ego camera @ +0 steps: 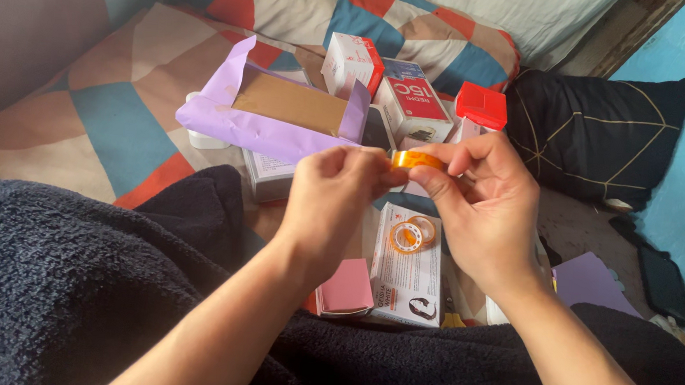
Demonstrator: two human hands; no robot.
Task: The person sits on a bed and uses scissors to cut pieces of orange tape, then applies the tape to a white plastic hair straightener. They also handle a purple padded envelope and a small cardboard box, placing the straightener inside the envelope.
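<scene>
Both hands are up close together, just in front of the purple-wrapped box (271, 116). Right hand (481, 209) pinches a small roll of clear tape (416, 159) w/ thumb & fingers. Left hand (333, 200) picks at the roll's edge w/ its fingertips. Roll looks light & stiff, and the tape thin & sticky, so best held by the round sides. A 2nd tape roll (411, 234) lies on a white box (409, 285), nearer the body than the purple box.

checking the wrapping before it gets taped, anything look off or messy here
The lilac paper on the brown box is only half done: flaps stand up loose and the box top lies bare. Both the left hand and right hand hold a roll of tape; two more rolls sit on a carton below. Nothing looks spilled or damaged.
</scene>
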